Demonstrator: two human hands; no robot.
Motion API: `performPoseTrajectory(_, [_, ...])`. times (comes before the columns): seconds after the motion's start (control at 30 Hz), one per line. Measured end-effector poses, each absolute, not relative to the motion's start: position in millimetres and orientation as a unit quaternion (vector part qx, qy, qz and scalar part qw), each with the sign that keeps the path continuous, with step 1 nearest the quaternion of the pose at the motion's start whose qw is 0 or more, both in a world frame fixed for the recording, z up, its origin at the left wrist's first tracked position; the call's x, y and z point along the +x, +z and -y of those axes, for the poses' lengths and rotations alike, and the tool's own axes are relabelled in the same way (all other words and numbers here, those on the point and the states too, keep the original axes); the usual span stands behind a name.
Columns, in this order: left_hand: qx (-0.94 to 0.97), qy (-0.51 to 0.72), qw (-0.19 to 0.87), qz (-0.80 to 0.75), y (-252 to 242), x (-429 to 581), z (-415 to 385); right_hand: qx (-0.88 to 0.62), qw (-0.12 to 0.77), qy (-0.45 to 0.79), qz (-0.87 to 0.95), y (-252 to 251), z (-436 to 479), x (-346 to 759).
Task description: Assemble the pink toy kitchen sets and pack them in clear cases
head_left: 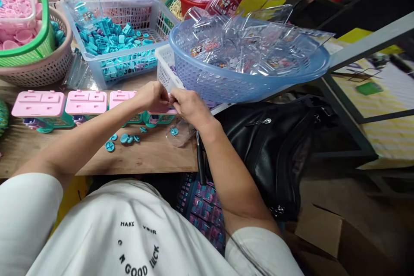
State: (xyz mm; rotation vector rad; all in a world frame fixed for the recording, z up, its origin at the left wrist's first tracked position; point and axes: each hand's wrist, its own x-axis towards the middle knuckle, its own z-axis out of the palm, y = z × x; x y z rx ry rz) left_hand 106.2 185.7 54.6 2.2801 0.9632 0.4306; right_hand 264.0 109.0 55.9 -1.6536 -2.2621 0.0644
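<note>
My left hand point(154, 96) and my right hand point(188, 104) meet over a pink-topped toy box point(161, 117) with a teal body, at the right end of a row. Both have their fingers pinched together; whatever is between them is too small or hidden to make out. Further left in the row stand more toys of the same kind, a pink-lidded one point(86, 102) and another point(39, 104) among them. My left forearm partly covers the row. In front of it lie several small round teal pieces point(124, 138) and a clear plastic piece point(181, 133).
Behind the row stand a translucent basket point(113, 67) of teal parts, a white basket point(165, 69) and a blue basket point(207, 79) heaped with clear plastic packaging. A green-rimmed basket point(47, 21) is at left. A black bag point(258, 138) and a dark pen-like tool point(200, 159) are near my right arm.
</note>
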Motion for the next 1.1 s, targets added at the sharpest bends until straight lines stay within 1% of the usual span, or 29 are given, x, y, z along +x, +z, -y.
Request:
performPoseTrajectory(0.13, [0.881, 0.13, 0.251, -0.378, 55.7, 107.8, -180.4, -0.581, 0.176, 0.006, 0.795, 48.8, -96.8, 265.4])
performPoseTrajectory(0.23, [0.876, 0.123, 0.275, -0.377, 54.7, 108.2, -182.9, -0.574, 0.174, 0.005, 0.8, 49.0, -93.7, 266.8])
performPoseTrajectory(0.37, [0.865, 0.111, 0.313, -0.377, 53.9, 107.6, -189.9, -0.563, 0.131, 0.002, 0.816, 57.7, -97.1, 266.2])
performPoseTrajectory(0.47, [0.864, 0.123, 0.313, -0.373, 54.6, 106.5, -188.9, -0.567, 0.095, -0.001, 0.818, 64.2, -100.1, 263.0])
performPoseTrajectory(0.57, [0.871, 0.127, 0.291, -0.376, 54.9, 107.1, -183.2, -0.577, 0.082, 0.006, 0.812, 65.0, -101.9, 260.1])
performPoseTrajectory(0.7, [0.878, 0.1, 0.233, -0.406, 54.0, 116.0, -179.8, -0.584, 0.115, 0.009, 0.804, 56.9, -104.5, 260.9])
performPoseTrajectory(0.87, [0.886, 0.087, 0.205, -0.407, 54.7, 116.0, -173.4, -0.597, 0.168, -0.019, 0.784, 46.6, -93.2, 256.8])
performPoseTrajectory(1.0, [0.92, 0.173, 0.126, -0.327, 42.3, 72.8, -136.9, -0.6, 0.247, -0.078, 0.757, 26.6, -55.4, 228.0])
performPoseTrajectory(1.03, [0.928, 0.172, 0.109, -0.314, 35.3, 58.9, -125.4, -0.599, 0.262, -0.078, 0.753, 16.9, -45.5, 217.2])
performPoseTrajectory(1.1, [0.933, 0.117, 0.088, -0.327, 19.1, 34.7, -105.7, -0.595, 0.263, -0.049, 0.758, -6.2, -31.4, 194.5])
